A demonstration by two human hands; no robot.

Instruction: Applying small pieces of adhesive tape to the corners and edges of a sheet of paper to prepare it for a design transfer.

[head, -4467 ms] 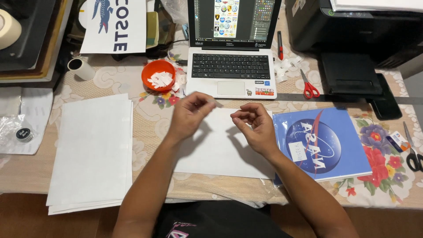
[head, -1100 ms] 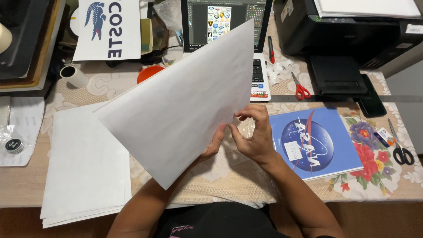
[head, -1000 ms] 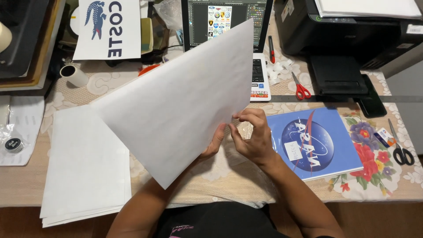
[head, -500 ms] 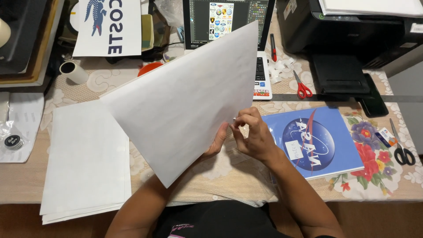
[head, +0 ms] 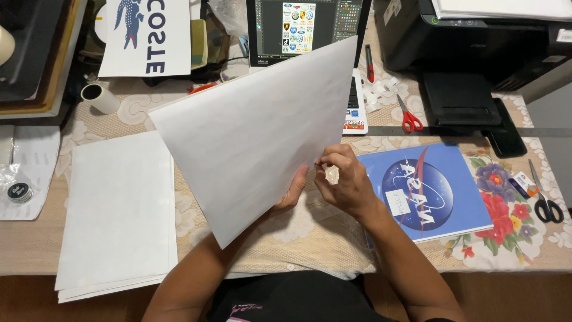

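Both hands meet at the right edge of a large white sheet (head: 256,125), held up tilted above the desk (head: 310,232). Only the fingertips and part of the palm of the left hand (head: 293,189) show; the rest lies behind the paper, so its grip is hard to read, though it presses against the sheet's edge. At 3 o'clock from it, the right hand (head: 344,182) pinches the same edge with curled fingers closed tight on the paper; what sits between the fingertips is too small to make out.

The raised sheet hides most of the laptop (head: 310,27) at 12 o'clock: only the top of the screen and a strip of keyboard at the right show. An orange thing (head: 202,88) peeks out at the sheet's upper left edge, too covered to identify. At 9 o'clock a stack of white sheets (head: 116,214) lies flat on the desk. At 3 o'clock lies a blue sheet with a round emblem (head: 426,191), its lower left corner covered by the right forearm. Red-handled scissors (head: 408,116) lie at 1 o'clock, black-handled scissors (head: 543,200) near the right edge, and a black printer (head: 476,42) is cut off at the top right. A small roll (head: 100,98) stands at 10 o'clock.
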